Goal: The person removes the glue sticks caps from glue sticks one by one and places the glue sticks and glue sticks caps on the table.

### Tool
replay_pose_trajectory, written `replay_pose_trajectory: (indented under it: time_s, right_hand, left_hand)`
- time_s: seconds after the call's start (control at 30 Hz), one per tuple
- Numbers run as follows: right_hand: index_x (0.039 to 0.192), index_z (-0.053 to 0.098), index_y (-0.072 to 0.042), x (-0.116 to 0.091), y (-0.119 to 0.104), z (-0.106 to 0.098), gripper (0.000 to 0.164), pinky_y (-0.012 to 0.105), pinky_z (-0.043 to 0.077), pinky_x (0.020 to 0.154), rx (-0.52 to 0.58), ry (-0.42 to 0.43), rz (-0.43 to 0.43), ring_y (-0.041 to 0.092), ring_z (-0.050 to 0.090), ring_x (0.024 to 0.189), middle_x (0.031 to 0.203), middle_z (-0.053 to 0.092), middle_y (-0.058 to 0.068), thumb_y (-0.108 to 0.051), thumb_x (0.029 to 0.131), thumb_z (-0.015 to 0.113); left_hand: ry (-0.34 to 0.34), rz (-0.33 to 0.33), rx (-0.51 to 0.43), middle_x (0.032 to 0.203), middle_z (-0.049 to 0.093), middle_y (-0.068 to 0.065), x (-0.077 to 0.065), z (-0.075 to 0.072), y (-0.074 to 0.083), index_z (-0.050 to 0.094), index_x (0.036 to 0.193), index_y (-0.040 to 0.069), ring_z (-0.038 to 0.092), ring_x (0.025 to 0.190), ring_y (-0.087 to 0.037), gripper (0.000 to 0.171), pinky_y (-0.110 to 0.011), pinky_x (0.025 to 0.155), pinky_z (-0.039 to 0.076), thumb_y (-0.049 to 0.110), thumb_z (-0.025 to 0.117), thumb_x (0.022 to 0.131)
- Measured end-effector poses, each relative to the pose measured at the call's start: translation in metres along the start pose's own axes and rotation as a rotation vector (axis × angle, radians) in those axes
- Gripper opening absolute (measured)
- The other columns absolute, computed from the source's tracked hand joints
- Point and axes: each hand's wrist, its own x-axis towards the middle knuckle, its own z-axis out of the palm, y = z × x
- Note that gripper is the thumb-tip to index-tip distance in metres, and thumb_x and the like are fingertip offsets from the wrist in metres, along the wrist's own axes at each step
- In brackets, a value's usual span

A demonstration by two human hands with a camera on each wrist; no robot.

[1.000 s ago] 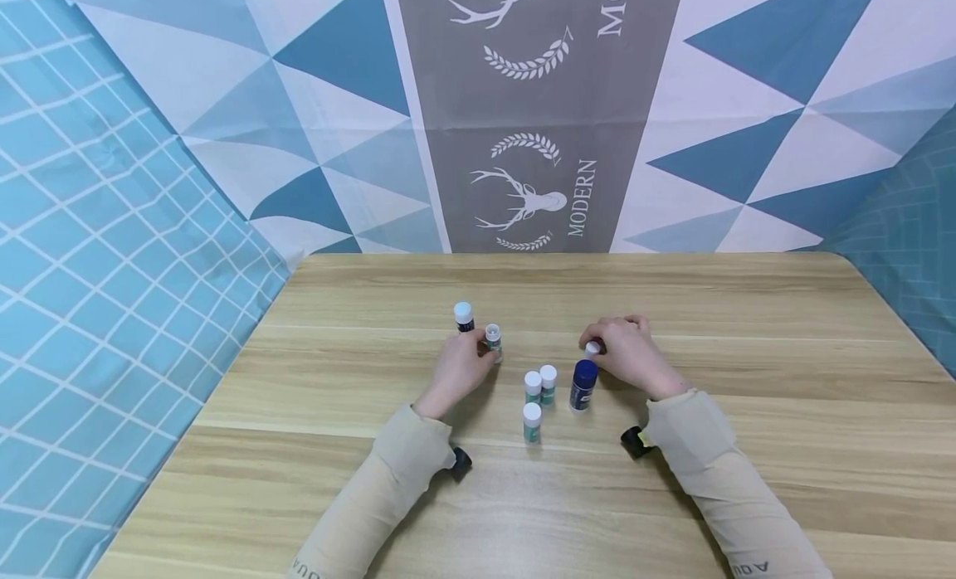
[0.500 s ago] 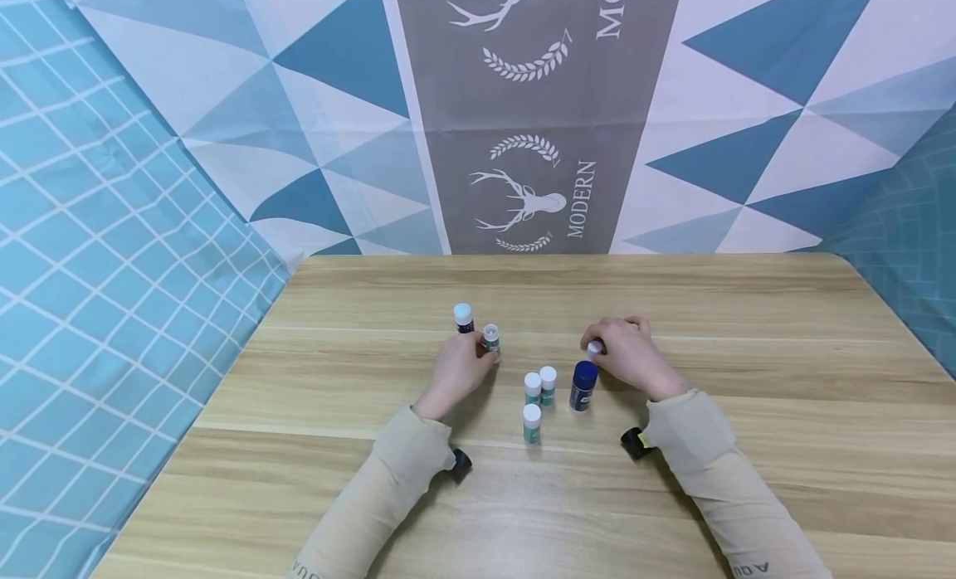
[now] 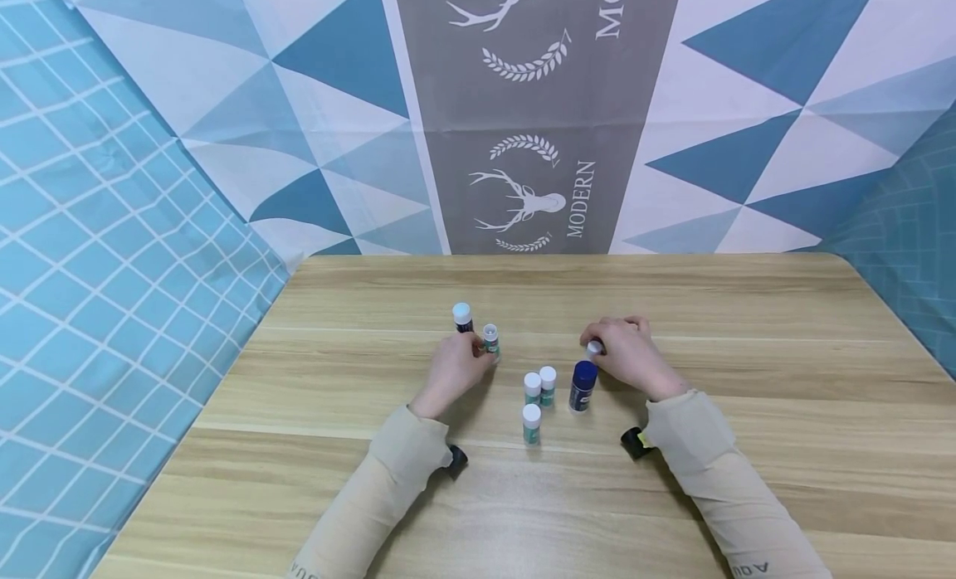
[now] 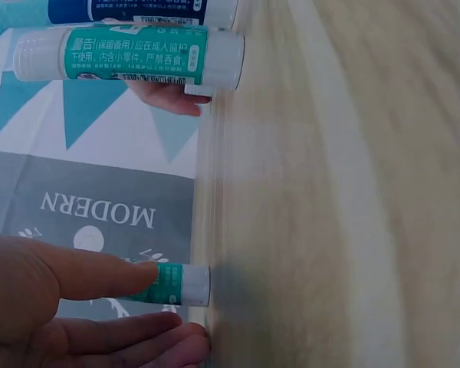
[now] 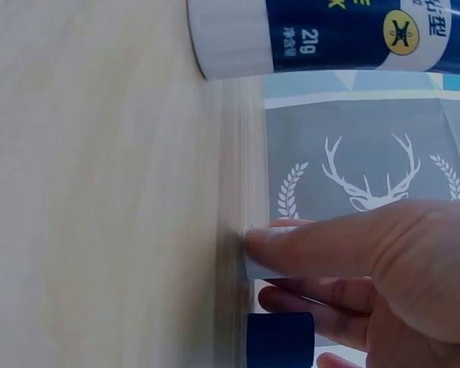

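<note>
**Both hands on glue sticks at mid-table**

I saw, in the head view, the left hand (image 3: 456, 369) just left of the frame's centre, fingers curled round a small green stick (image 3: 490, 340) that stood upright on the table (image 3: 747, 446). From the left wrist view, the thumb lay along that stick (image 4: 175, 284) and the other fingers curled beneath it, so I read it as a grasp. A dark stick with a pale cap (image 3: 462, 316) stood just beyond the hand, toward the upper left of the cluster; whether the hand touched it I could not tell.

The right hand (image 3: 631, 355) sat right of centre, fingers bent round a white-capped stick (image 3: 593, 347), only the cap showing between them. In the right wrist view a finger pressed along a pale tube (image 5: 264, 261), with other fingers curled below it, and a dark blue cap (image 5: 280, 340) showed at the bottom edge.

A blue stick (image 3: 583, 385) stood upright just below and left of the right hand, close to it; its label filled the top of the right wrist view (image 5: 345, 34). Between the hands stood three green sticks (image 3: 532, 386), upright, two side by side and one below them, nearer the frame's bottom. They were apart from both hands.
</note>
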Motion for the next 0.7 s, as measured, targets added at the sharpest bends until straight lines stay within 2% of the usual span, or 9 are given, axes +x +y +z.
replay_pose_trajectory:
  time_s: [0.13,0.27,0.43,0.7]
  right_hand:
    - [0.114,0.058,-0.002,-0.001,-0.003,-0.002,0.035,0.056,0.019,0.096,-0.009,-0.011,0.014,0.031,0.054,0.106,0.115,0.061,0.015,-0.008,0.081,0.064]
    - [0.12,0.054,-0.001,-0.002,-0.007,-0.005,0.041,0.057,0.019,0.096,-0.017,-0.024,0.015,0.033,0.051,0.112,0.12,0.057,0.017,-0.009,0.081,0.065]
    - [0.12,0.054,-0.002,-0.004,-0.011,-0.01,0.041,0.055,0.02,0.096,-0.033,-0.016,0.007,0.031,0.054,0.104,0.108,0.062,0.013,-0.012,0.082,0.065]
    - [0.116,0.056,-0.004,-0.007,-0.023,-0.025,0.037,0.052,0.021,0.098,-0.021,0.078,-0.019,0.029,0.056,0.099,0.102,0.064,0.011,-0.016,0.082,0.065]
  left_hand:
    - [-0.018,-0.013,0.054,0.073,0.062,-0.009,0.0,-0.001,0.001,0.063,0.082,-0.001,0.053,0.059,-0.015,0.019,-0.025,0.054,0.044,0.016,0.069,0.077]
    - [-0.043,-0.033,0.089,0.069,0.058,-0.006,-0.001,-0.003,0.002,0.059,0.077,0.002,0.051,0.058,-0.015,0.02,-0.024,0.052,0.042,0.019,0.069,0.077]
    - [-0.108,-0.043,0.08,0.065,0.056,-0.005,-0.004,-0.006,0.004,0.058,0.079,0.002,0.049,0.054,-0.013,0.02,-0.022,0.047,0.04,0.019,0.068,0.079]
    - [-0.178,-0.025,0.061,0.066,0.056,-0.003,-0.009,-0.017,0.012,0.059,0.079,0.003,0.047,0.052,-0.012,0.016,-0.021,0.046,0.038,0.017,0.068,0.08]
